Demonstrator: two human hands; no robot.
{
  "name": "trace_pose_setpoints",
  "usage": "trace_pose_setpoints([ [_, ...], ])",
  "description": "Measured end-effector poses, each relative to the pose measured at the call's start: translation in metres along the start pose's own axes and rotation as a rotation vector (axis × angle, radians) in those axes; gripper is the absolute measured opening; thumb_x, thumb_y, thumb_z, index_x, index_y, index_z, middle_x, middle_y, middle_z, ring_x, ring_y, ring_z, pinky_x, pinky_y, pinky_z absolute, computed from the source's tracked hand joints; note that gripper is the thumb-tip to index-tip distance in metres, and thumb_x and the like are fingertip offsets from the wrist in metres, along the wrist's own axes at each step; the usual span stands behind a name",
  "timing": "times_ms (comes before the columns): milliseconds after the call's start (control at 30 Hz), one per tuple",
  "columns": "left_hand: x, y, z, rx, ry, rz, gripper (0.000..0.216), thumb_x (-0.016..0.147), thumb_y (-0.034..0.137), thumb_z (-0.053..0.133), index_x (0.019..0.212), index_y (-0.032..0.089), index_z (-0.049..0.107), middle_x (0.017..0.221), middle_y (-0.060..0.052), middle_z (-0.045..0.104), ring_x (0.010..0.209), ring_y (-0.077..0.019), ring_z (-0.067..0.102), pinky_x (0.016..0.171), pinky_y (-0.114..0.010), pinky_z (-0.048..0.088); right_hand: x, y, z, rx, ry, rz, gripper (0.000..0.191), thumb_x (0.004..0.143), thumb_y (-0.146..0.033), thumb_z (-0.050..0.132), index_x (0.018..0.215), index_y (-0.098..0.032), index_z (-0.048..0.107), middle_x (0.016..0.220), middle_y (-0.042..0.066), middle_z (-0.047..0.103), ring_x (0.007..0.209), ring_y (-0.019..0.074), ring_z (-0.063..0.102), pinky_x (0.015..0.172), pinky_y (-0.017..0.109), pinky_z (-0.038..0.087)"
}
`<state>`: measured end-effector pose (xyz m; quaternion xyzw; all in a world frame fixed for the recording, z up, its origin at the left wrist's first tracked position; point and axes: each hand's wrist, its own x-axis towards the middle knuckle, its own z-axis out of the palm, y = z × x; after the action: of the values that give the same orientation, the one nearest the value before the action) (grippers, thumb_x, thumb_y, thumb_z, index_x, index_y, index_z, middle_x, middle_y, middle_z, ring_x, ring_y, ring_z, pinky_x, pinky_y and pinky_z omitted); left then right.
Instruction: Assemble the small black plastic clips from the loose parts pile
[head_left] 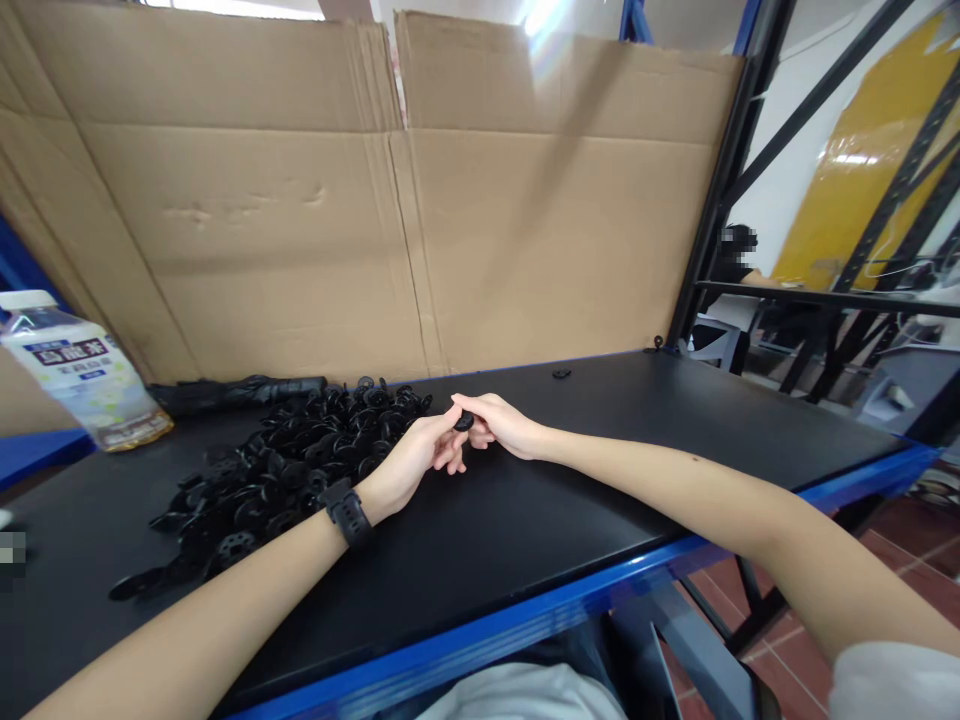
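Observation:
My left hand [416, 455] and my right hand [499, 422] meet over the middle of the black tabletop [600, 450]. Between their fingertips sits a small black round plastic part [464, 421], pinched from both sides. A black watch [346, 511] is on my left wrist. Just left of my hands lies a heap of many similar black plastic parts [285, 465], spreading toward the left front of the table.
A drink bottle [79, 370] stands at the far left. A dark bundle [240, 390] lies behind the heap. One loose black part [561, 374] rests near the cardboard wall [450, 200]. Metal shelving [787, 200] and another person [735, 260] are at the right.

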<state>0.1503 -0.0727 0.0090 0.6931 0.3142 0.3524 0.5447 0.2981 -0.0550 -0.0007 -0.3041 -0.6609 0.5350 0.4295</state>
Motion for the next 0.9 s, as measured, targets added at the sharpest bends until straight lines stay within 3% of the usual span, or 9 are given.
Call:
trace_pose_setpoints([
  [200,0.0004,0.0033,0.0028,0.044,0.003,-0.094,0.06,0.081,0.065,0.033,0.05,0.017,0.052,0.036,0.001,0.041,0.045,-0.0143,0.048,0.063,-0.031,0.045,0.0,0.0021,0.002,-0.205,0.168,-0.103,0.049,0.082,-0.055,0.044,0.051,-0.017,0.04,0.039,-0.006,0.034,0.038,0.0062,0.028,0.042,0.023,0.023],
  [333,-0.0013,0.0029,0.001,0.14,-0.049,0.003,0.056,0.083,0.059,0.039,0.046,0.018,0.052,0.032,0.003,0.037,0.044,-0.0135,0.046,0.069,-0.03,0.044,0.0005,0.0015,0.0002,-0.084,0.024,0.012,0.055,0.082,-0.06,0.04,0.046,-0.019,0.036,0.034,-0.006,0.029,0.036,0.0065,0.025,0.042,0.023,0.024],
  [467,-0.003,0.0034,-0.0016,0.19,-0.163,-0.022,0.059,0.086,0.055,0.037,0.041,0.019,0.052,0.028,0.003,0.036,0.036,-0.0105,0.038,0.075,-0.032,0.043,-0.0003,-0.0006,-0.0034,-0.059,-0.135,0.041,0.055,0.083,-0.057,0.042,0.045,-0.017,0.041,0.035,-0.005,0.035,0.037,0.0062,0.025,0.043,0.023,0.023],
  [600,-0.0039,0.0047,-0.0023,0.191,-0.191,-0.012,0.058,0.087,0.052,0.036,0.046,0.018,0.059,0.033,0.002,0.044,0.037,-0.01,0.041,0.081,-0.033,0.041,-0.0025,-0.0017,-0.0029,-0.096,-0.102,0.018,0.054,0.082,-0.053,0.046,0.042,-0.017,0.04,0.033,-0.005,0.033,0.036,0.0058,0.026,0.043,0.023,0.022],
  [733,-0.0027,0.0047,-0.0037,0.168,-0.211,-0.013,0.056,0.088,0.053,0.035,0.061,0.015,0.066,0.04,-0.001,0.052,0.055,-0.016,0.055,0.085,-0.034,0.04,-0.0044,-0.0026,0.0004,-0.095,-0.007,-0.03,0.055,0.082,-0.054,0.047,0.042,-0.017,0.039,0.033,-0.006,0.031,0.036,0.0053,0.025,0.042,0.023,0.018],
  [900,-0.0009,0.0044,-0.0071,0.211,-0.325,0.032,0.053,0.09,0.048,0.037,0.06,0.015,0.066,0.036,-0.001,0.051,0.068,-0.0168,0.059,0.096,-0.033,0.033,-0.0038,-0.0048,-0.0023,-0.11,-0.205,-0.021,0.055,0.085,-0.05,0.044,0.044,-0.014,0.05,0.034,-0.001,0.042,0.038,0.0062,0.027,0.042,0.024,0.018],
])
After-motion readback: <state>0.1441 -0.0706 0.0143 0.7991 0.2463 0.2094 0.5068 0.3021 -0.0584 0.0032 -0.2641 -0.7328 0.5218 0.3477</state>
